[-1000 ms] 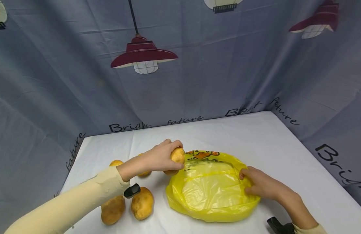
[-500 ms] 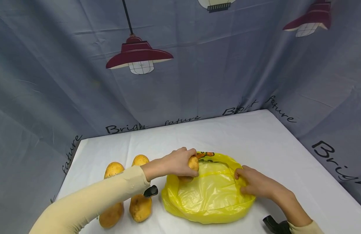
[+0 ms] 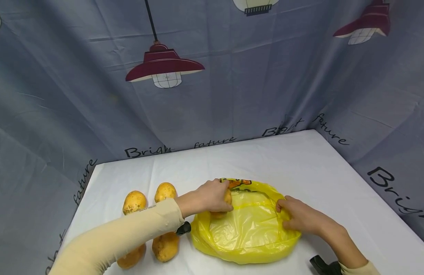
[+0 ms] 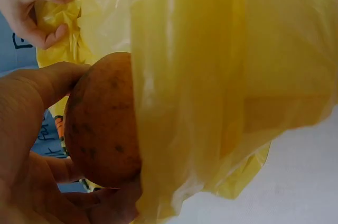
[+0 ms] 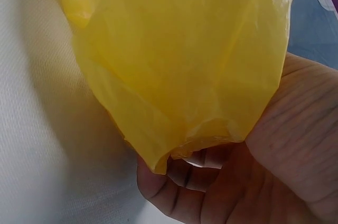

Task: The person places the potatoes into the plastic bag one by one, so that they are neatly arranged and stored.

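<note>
A potato (image 4: 105, 123) sits in the grip of my left hand (image 3: 212, 196), inside the left rim of a yellow plastic bag (image 3: 248, 225). The bag's near wall covers part of that potato in the left wrist view. My right hand (image 3: 303, 215) pinches the bag's right rim, its fingers curled over the edge, and the mouth is spread wide. In the right wrist view, the yellow film (image 5: 179, 65) hangs in front of the curled fingers (image 5: 182, 200).
To the left on the white tabletop (image 3: 267, 156) lie several more potatoes: one at the back (image 3: 165, 191), another beside it (image 3: 134, 201), and others (image 3: 165, 246) partly behind my left sleeve (image 3: 129, 233). A grey printed curtain (image 3: 232, 95) surrounds the table.
My left hand has carried the potato rightward and down from beside the bag to inside its rim. My right hand keeps its hold, and the head view has shifted slightly.
</note>
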The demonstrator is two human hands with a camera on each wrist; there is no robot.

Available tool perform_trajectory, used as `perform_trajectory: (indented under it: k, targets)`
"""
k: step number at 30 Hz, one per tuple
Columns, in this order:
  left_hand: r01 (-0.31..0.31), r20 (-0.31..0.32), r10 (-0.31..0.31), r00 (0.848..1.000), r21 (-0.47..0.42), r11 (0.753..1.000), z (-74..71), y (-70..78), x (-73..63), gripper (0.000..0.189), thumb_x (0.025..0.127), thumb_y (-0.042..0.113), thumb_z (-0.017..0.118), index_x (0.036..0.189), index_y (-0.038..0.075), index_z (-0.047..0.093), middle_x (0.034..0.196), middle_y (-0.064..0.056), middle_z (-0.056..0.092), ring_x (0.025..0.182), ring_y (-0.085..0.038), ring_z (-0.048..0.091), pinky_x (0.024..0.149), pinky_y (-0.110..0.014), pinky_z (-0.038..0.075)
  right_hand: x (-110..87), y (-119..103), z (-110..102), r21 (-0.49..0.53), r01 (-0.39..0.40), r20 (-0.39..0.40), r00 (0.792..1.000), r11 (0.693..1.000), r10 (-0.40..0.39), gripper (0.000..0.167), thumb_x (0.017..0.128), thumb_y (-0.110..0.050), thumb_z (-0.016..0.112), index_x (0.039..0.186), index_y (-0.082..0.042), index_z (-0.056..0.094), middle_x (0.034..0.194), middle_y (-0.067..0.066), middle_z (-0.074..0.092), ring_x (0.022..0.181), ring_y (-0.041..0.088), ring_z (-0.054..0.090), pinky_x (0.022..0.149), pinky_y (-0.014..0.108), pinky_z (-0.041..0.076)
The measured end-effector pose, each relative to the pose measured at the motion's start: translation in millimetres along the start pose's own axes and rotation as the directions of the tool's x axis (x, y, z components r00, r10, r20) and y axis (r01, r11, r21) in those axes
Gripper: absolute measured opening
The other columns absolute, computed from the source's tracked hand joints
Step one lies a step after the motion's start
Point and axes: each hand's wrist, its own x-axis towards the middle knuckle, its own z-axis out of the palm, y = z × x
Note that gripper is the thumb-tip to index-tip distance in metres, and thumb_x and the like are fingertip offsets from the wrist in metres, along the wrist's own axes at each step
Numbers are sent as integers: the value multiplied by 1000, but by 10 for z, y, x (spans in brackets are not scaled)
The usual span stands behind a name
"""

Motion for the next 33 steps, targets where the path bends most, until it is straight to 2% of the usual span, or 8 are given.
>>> perform_trajectory:
  k: [4, 11, 18, 22, 25, 28, 31, 33]
  targets:
    - [12, 17, -12, 1000, 12, 1000, 49, 10, 22, 76, 84, 47, 76, 141, 4, 51, 87, -3, 59, 74, -17, 56, 62, -29, 49, 2, -3, 8, -5, -18, -2, 1000, 1000, 18, 35, 71, -3, 78, 98, -15, 59, 90, 1, 46, 79, 18, 45, 65, 30, 39]
    - [33, 40, -34, 999, 24, 999, 135, -12, 47, 64, 85, 48, 76, 129, 7, 57, 78, 1, 56, 70, -15, 55, 60, -28, 48, -13, 6, -7, -8, 11, 3, 1000, 1000, -11, 36, 70, -3, 78, 99, -14, 58, 90, 1, 45, 78, 18, 44, 65, 30, 39]
    - [39, 53, -40, 998, 17, 999, 127, -25, 56, 78, 85, 51, 76, 142, 4, 51, 78, 0, 58, 68, -15, 56, 61, -27, 49, -14, -9, -9, -8, -6, 5, 1000, 1000, 6, 35, 71, -3, 78, 98, -15, 58, 91, 1, 45, 80, 19, 45, 67, 32, 39]
    - [33, 53, -33, 998, -9, 999, 111, -29, 39, 77, 85, 53, 76, 140, 4, 52, 78, 1, 57, 68, -15, 56, 63, -28, 49, -6, -4, -2, -6, -2, 6, 1000, 1000, 2, 35, 71, -3, 78, 98, -14, 58, 91, 2, 45, 79, 19, 45, 66, 31, 39]
    - [36, 56, -33, 998, -44, 998, 65, -34, 16, 75, 87, 54, 74, 139, 5, 53, 83, 0, 59, 71, -15, 57, 67, -29, 49, 7, -6, -4, -4, -20, 15, 1000, 1000, 20, 35, 72, -3, 78, 98, -14, 58, 91, 2, 45, 79, 19, 45, 66, 32, 39]
    - [33, 54, -29, 998, -74, 997, -22, -39, -27, 75, 89, 55, 72, 141, 5, 52, 97, -4, 65, 83, -18, 63, 74, -32, 52, 29, -10, -3, 1, -40, 30, 999, 999, 40, 35, 72, -5, 78, 100, -14, 59, 92, 3, 46, 80, 20, 46, 67, 32, 40]
    - [25, 49, -20, 999, -114, 993, -148, -34, -75, 75, 90, 56, 69, 142, 4, 51, 116, -10, 67, 98, -22, 65, 82, -34, 53, 39, 4, -4, 2, -47, 36, 998, 999, 47, 35, 73, -5, 79, 100, -14, 59, 93, 3, 46, 81, 20, 46, 67, 32, 40]
    - [21, 46, -14, 999, -156, 988, -248, -45, -116, 73, 92, 57, 67, 140, 3, 54, 119, -10, 67, 97, -20, 65, 81, -34, 53, 44, 15, -5, 0, -40, 33, 999, 999, 39, 35, 72, -5, 79, 100, -14, 59, 92, 3, 46, 81, 20, 46, 66, 32, 40]
